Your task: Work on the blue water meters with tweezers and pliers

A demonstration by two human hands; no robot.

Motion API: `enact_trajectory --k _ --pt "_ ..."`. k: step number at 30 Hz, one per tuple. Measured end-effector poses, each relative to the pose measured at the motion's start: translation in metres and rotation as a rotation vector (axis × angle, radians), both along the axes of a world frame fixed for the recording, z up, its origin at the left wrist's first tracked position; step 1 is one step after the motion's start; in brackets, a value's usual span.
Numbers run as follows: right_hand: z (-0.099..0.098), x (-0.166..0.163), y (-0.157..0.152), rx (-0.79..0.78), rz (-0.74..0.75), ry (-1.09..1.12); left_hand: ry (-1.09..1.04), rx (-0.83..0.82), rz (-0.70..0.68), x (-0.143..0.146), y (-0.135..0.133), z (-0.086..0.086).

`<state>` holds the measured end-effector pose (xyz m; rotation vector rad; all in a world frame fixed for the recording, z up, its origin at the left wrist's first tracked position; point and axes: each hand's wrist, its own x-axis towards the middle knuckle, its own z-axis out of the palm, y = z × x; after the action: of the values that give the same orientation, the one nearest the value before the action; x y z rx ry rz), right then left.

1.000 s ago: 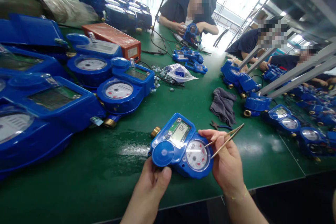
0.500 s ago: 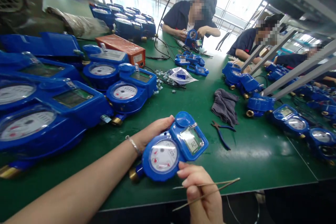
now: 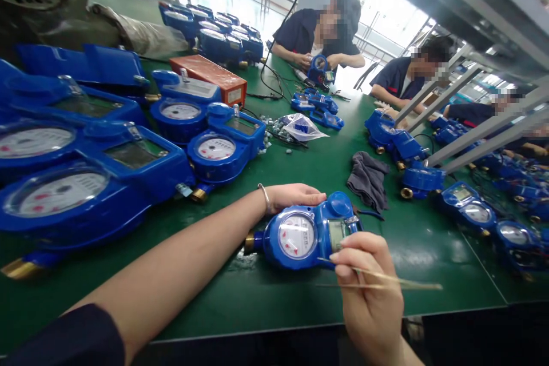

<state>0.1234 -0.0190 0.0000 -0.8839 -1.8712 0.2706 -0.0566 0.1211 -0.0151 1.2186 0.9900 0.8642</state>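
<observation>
A blue water meter (image 3: 295,237) lies face up near the bench's front edge, its round dial showing and its brass end to the left. My left hand (image 3: 294,197) grips it along the far side, thumb and fingers partly hidden behind the body. My right hand (image 3: 372,291) pinches metal tweezers (image 3: 414,285), whose tips point left at the meter's near side. Fingers of that hand touch or overlap the display's right part, covering some of it. Behind the meter, the pliers (image 3: 369,214) show only in part.
Several more blue meters (image 3: 148,154) crowd the left side, beside an orange box (image 3: 210,75). Small metal parts and a plastic bag (image 3: 302,127) lie ahead. A grey cloth (image 3: 368,180) is to the right, near metal posts (image 3: 448,120). Co-workers sit across the green bench (image 3: 206,303).
The meter has shifted right and turned clockwise with my left hand on it. My right hand has moved up and right to the display, still holding the tweezers. The pliers are now mostly covered.
</observation>
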Motion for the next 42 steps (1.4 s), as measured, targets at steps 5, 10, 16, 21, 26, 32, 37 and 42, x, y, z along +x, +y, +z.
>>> enact_trajectory --k 5,10,16,21,26,32,37,42 --pt "0.002 -0.001 0.015 -0.071 -0.010 -0.142 0.206 0.133 0.086 -0.016 -0.014 0.015" --pt "0.000 -0.001 0.021 -0.093 -0.014 -0.186 0.453 0.267 0.302 -0.039 -0.092 0.030" --pt "0.001 0.000 0.023 -0.179 0.006 -0.194 0.210 -0.075 0.049 -0.029 -0.163 -0.003" --pt "0.002 0.000 0.023 -0.197 0.012 -0.200 -0.239 -0.518 -0.003 0.008 -0.160 -0.026" --pt "0.001 0.001 0.025 -0.169 0.004 -0.203 -0.536 -0.624 0.069 0.028 -0.151 -0.040" --pt "0.003 -0.001 0.027 -0.184 0.021 -0.210 -0.611 -0.590 0.033 0.024 -0.147 -0.045" --pt "0.004 -0.001 0.027 -0.194 0.054 -0.229 -0.547 -0.523 0.005 0.023 -0.148 -0.045" --pt "0.006 -0.001 0.030 -0.186 0.034 -0.206 -0.534 -0.489 0.002 0.021 -0.147 -0.047"
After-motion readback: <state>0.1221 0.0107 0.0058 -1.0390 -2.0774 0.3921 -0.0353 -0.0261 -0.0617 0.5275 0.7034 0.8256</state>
